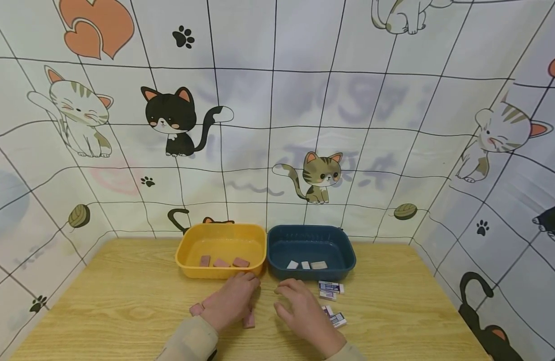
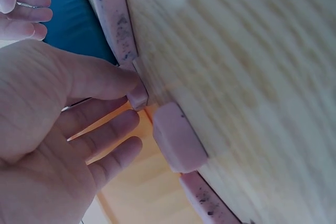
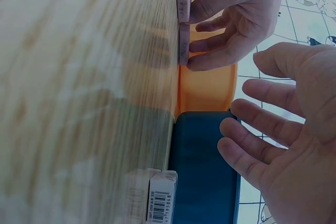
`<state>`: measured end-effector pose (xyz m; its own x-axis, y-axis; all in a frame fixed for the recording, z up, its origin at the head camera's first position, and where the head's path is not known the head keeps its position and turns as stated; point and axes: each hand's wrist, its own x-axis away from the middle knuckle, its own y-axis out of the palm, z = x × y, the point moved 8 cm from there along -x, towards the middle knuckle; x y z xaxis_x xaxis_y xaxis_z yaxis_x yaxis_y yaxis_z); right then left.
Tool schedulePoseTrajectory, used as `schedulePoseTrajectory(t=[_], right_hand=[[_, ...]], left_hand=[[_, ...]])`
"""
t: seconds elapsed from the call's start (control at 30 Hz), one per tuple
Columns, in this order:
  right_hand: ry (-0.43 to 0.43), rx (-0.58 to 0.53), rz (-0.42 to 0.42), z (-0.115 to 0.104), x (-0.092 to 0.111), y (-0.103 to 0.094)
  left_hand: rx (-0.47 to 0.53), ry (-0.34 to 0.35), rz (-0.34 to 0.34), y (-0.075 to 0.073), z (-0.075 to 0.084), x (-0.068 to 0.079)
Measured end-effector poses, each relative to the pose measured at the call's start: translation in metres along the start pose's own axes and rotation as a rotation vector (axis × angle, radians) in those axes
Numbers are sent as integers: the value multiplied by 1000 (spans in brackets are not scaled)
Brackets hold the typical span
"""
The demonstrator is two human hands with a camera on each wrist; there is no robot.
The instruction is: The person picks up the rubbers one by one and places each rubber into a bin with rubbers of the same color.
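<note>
In front of the yellow bin (image 1: 200,272), my left hand (image 1: 232,301) pinches a small pink eraser (image 2: 138,97) between thumb and index finger, low at the tabletop. Several other pink erasers lie around that hand, including a smudged one (image 2: 113,17) and a thick one (image 2: 178,139). My right hand (image 1: 302,313) hovers before the blue bin (image 1: 282,273), holding nothing, its fingers loosely bent and spread apart in the right wrist view. Close by on its right lie several white erasers in printed sleeves (image 1: 331,287).
Pink erasers (image 1: 240,262) lie in the yellow bin and white pieces (image 1: 319,264) in the blue one. The bins stand side by side at the back of the wooden table (image 1: 124,301), against a cat-patterned sheet (image 1: 245,100).
</note>
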<state>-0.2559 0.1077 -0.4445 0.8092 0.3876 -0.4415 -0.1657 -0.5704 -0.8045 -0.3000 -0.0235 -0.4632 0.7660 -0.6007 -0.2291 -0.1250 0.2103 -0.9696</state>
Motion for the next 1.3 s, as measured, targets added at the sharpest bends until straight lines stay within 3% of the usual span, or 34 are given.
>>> schedulePoseTrajectory(t=[0.37, 0.63, 0.83, 1.0, 1.3], right_hand=[[-3, -23, -2, 2, 1, 3], [-7, -28, 5, 2, 1, 1], [-17, -13, 27, 1, 1, 0], [-20, -7, 31, 0, 1, 0], [20, -29, -36, -1, 0, 2]], left_hand=[[-41, -36, -33, 4, -7, 3], [-10, -20, 11, -1, -8, 7], [9, -10, 95, -8, -10, 12], [-47, 0, 166, -17, -9, 17], [-73, 33, 222, -33, -13, 26]])
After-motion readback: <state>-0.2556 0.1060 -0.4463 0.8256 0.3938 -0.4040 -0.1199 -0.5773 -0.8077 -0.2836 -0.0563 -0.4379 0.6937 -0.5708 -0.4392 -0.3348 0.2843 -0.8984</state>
